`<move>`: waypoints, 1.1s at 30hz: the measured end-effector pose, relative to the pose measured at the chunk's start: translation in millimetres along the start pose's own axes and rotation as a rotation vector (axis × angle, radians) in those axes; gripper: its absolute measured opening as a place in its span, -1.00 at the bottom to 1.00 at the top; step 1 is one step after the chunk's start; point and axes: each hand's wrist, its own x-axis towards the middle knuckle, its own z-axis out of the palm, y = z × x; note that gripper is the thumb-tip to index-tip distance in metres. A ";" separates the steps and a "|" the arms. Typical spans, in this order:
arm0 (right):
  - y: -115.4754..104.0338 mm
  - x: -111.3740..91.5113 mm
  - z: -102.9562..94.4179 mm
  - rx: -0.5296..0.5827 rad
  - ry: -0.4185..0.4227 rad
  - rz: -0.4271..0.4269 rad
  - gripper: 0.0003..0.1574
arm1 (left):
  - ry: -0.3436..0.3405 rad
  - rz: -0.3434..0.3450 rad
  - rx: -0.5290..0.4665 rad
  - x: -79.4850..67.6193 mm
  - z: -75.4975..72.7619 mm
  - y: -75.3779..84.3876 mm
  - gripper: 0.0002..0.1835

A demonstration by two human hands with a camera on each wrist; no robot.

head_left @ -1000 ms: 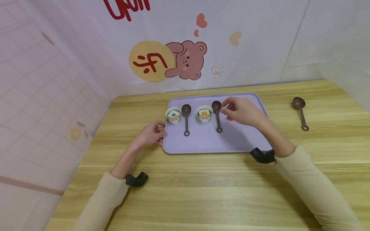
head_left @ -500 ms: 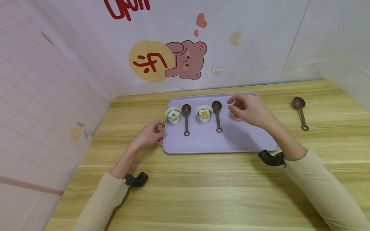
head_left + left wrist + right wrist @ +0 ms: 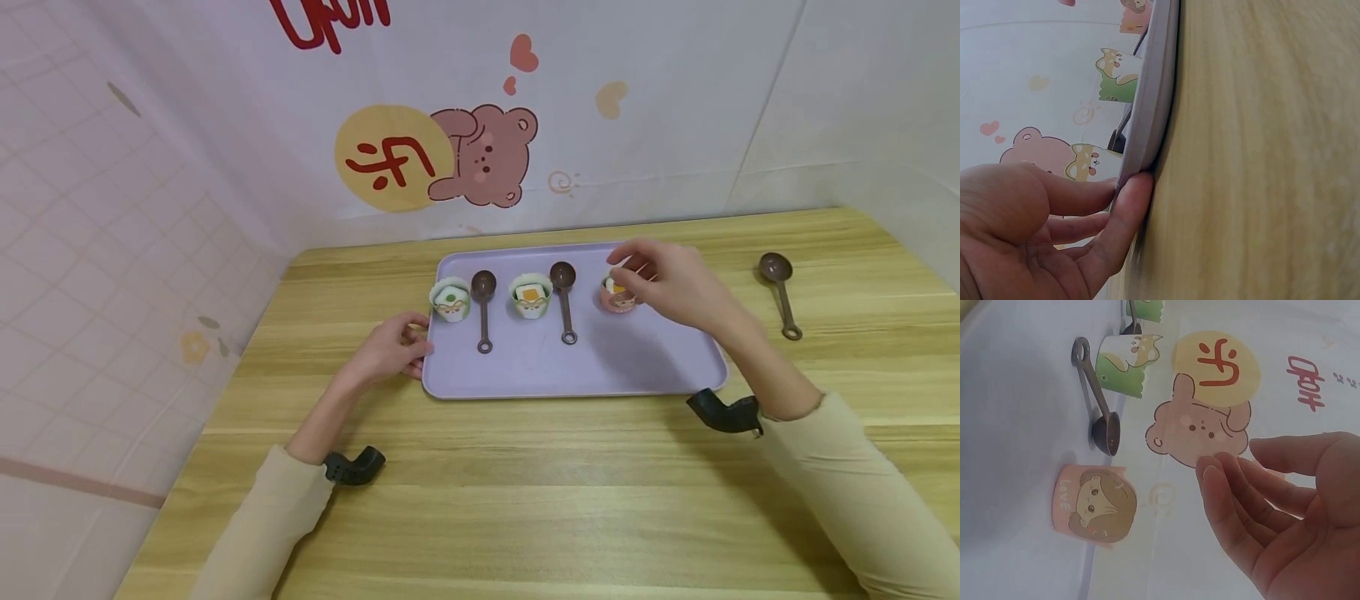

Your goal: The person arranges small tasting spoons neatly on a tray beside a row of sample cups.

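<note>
My left hand [image 3: 386,346] grips the left edge of the lilac tray [image 3: 517,371]; in the left wrist view thumb and fingers pinch its rim [image 3: 1147,119]. My right hand [image 3: 675,285], fingers loosely bent and holding nothing, hovers over a pink paper cup [image 3: 1094,503] at the tray's right. Part of that cup, with something white and yellow inside, is hidden by the hand in the head view. Left of it lies a brown measuring spoon [image 3: 566,312], then a green cup [image 3: 530,307], another brown measuring spoon [image 3: 483,312] and a second green cup [image 3: 452,308].
A third brown measuring spoon [image 3: 780,292] lies on the wooden table [image 3: 540,492], right of the tray. Behind the table stands a white printed backdrop [image 3: 660,158], and a patterned wall sheet [image 3: 112,275] runs along the left.
My right hand has moved right, from beside the right-hand spoon on the tray to above the pink cup, which now shows more. The left hand and tray have stayed put.
</note>
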 end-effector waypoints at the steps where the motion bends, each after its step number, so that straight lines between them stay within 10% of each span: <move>1: 0.9 -0.2 -1.5 0.008 0.004 0.009 -0.75 | 0.000 0.001 0.000 0.3 0.0 -0.1 -0.53; 33: 34.7 -14.2 -66.7 0.092 0.117 0.150 -0.61 | -0.008 -0.002 -0.013 -2.1 0.4 3.3 -0.52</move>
